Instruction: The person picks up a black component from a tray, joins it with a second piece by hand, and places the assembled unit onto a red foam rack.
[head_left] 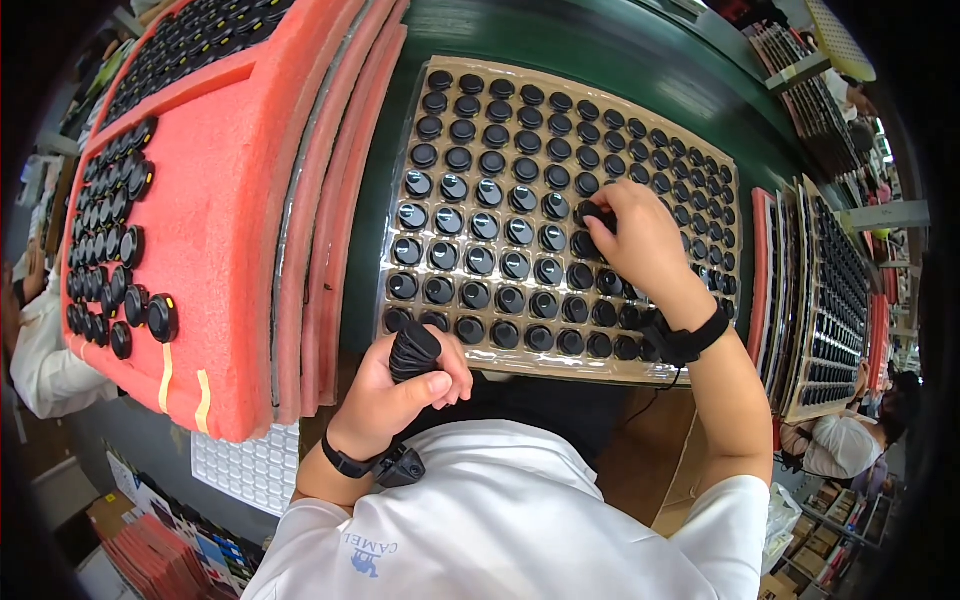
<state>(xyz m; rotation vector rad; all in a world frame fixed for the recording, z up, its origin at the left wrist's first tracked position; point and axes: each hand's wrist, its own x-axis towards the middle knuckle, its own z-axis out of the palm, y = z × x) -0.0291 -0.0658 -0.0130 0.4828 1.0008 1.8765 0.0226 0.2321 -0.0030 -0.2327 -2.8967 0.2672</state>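
A wide clear-and-tan plastic tray (560,366) lies in front of me, its pockets filled with rows of round black caps (480,260). My left hand (385,402), at the tray's near left edge, is closed around a stack of black caps (413,350) that stands up out of the fist. Over the middle of the tray, my right hand (640,238) pinches one black cap (594,214) between thumb and fingers. That cap is partly hidden by the fingers, and I cannot tell whether it touches its pocket. Both wrists wear black bands.
Pink foam blocks (225,200) rise at the left, with more black caps on top. The table is green (480,35). Stacked filled trays (825,300) stand to the right. A white pocketed tray (245,468) sits low at the left. Another person's white sleeve (55,365) shows beyond the foam.
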